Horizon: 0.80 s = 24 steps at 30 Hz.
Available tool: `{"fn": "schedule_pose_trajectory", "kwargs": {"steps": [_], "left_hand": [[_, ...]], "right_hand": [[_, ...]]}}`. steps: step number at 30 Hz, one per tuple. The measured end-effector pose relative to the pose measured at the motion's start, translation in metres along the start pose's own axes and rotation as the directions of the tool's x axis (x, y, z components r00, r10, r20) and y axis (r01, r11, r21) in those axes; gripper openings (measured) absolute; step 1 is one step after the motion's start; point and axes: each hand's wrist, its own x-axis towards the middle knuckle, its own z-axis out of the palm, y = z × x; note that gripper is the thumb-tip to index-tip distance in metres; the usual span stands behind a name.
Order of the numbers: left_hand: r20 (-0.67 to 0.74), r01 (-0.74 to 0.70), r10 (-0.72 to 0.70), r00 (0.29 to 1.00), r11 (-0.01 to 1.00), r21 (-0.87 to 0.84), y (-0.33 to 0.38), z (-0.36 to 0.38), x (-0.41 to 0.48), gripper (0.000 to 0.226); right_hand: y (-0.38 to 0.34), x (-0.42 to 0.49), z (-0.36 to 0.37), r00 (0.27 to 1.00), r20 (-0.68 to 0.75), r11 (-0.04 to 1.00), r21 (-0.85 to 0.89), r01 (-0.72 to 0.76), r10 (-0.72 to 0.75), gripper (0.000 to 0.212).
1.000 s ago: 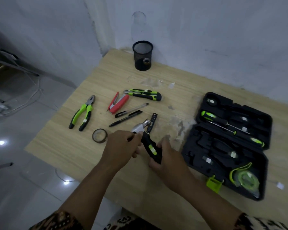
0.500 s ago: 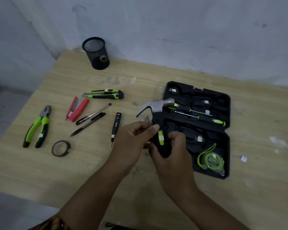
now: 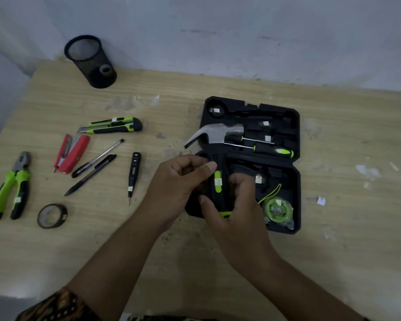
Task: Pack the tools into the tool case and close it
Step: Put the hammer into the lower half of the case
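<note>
Over the left side of the open black plastic tool case (image 3: 285, 112), we are holding the steel claw hammer (image 3: 218, 140) with the black-and-green handle. Our left hand (image 3: 178, 184) is pinching the handle, and our right hand (image 3: 239, 205) is gripping its bottom end. We should be lining it up with its own place in the case, then pressing gently. Its long handle is pointing at the case's far half, with the claw pointing left.

Mesh cup (image 3: 90, 61), two pens (image 3: 97, 158), perhaps a stapler (image 3: 72, 152)
</note>
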Motion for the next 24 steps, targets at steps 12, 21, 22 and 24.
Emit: {"fn": "schedule_pose_trajectory", "kwargs": {"steps": [12,21,22,24], "left_hand": [[0.084,-0.187,0.17,0.982,0.789,0.585,-0.032,-0.003,0.027,0.007],[0.07,-0.254,0.334,0.94,0.549,0.796,-0.057,-0.026,0.039,0.006],[0.071,-0.251,0.324,0.943,0.559,0.79,-0.059,-0.027,0.038,0.006],[0.063,-0.239,0.309,0.949,0.576,0.782,-0.062,-0.028,0.038,0.006]], "right_hand": [[0.031,0.04,-0.066,0.966,0.186,0.982,0.03,-0.188,0.179,0.025],[0.051,0.039,-0.094,0.951,0.214,0.971,0.03,-0.236,0.224,0.027],[0.054,0.037,-0.095,0.949,0.219,0.971,0.018,-0.237,0.228,0.026],[0.055,0.035,-0.095,0.946,0.228,0.971,0.001,-0.238,0.231,0.026]]}}
